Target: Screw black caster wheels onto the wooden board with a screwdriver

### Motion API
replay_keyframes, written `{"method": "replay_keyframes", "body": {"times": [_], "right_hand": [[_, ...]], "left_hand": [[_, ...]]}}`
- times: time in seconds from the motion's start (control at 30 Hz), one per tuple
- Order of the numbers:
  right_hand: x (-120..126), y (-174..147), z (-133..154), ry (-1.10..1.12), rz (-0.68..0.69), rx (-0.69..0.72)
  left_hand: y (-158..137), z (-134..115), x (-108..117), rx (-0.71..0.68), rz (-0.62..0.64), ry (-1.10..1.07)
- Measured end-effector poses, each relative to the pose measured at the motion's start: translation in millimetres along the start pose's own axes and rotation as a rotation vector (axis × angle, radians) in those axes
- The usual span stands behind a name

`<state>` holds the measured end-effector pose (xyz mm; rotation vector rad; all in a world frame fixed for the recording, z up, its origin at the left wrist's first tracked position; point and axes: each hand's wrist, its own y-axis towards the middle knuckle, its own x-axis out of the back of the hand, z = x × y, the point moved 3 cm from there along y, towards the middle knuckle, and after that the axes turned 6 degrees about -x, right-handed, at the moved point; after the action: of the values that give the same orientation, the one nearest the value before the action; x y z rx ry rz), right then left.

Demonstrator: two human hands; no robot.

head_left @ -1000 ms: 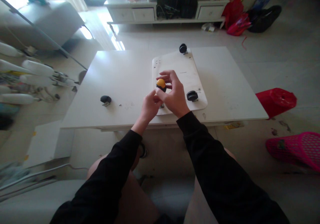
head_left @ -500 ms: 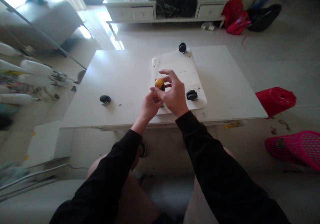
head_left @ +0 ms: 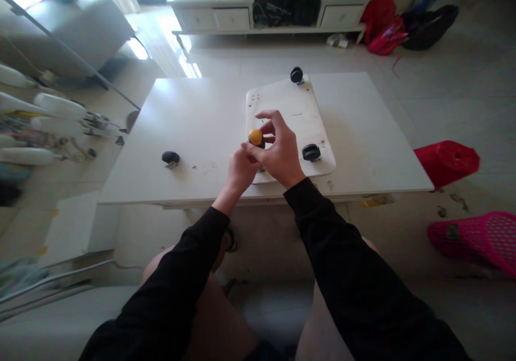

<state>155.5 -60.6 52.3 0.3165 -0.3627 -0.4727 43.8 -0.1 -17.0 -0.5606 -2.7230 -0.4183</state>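
Observation:
A screwdriver (head_left: pixel 255 137) with a yellow-and-black handle stands roughly upright over the near left corner of a white board (head_left: pixel 282 103). My right hand (head_left: pixel 280 149) curls round the handle, with thumb and fingers at its upper part and the index finger raised. Lower down, my left hand (head_left: pixel 242 170) is closed round the tool. Its shaft and tip are hidden behind my fingers. A bit of metal shows just below my hands, too small to make out. Black casters sit at the board's far right corner (head_left: pixel 296 75) and near right corner (head_left: pixel 311 152).
A loose caster (head_left: pixel 171 159) lies on the white table (head_left: pixel 209 108) to the left. Small holes mark the board's far left corner. Right of the table are a red bucket-like object (head_left: pixel 447 162) and a pink basket (head_left: pixel 475 237). A white cabinet (head_left: pixel 234 20) stands beyond.
The yellow end of the handle has shifted slightly left and towards me. My fingers keep nearly the same grip. The view has moved a little.

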Motion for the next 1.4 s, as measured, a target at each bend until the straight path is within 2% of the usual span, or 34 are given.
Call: {"method": "replay_keyframes", "body": {"times": [0.17,0.37,0.6,0.67,0.83,1.1,1.4], "right_hand": [[0,0,1,0.043,0.020,-0.021],[0,0,-2,0.037,-0.009,0.015],[-2,1,-4,0.022,0.035,0.031],[-3,1,-4,0.045,0.056,0.027],[0,0,-3,0.110,0.042,0.021],[0,1,-9,-0.037,-0.073,0.049],[-1,3,-11,0.072,-0.010,0.045]], "left_hand": [[1,-5,3,-0.037,0.033,-0.033],[1,-6,6,0.007,-0.067,0.054],[1,-3,7,-0.029,-0.056,0.151],[2,-3,8,-0.041,-0.039,0.116],[3,-1,8,-0.076,0.068,-0.151],[3,4,4,-0.103,0.021,-0.116],[4,10,-1,-0.085,0.031,-0.171]]}}
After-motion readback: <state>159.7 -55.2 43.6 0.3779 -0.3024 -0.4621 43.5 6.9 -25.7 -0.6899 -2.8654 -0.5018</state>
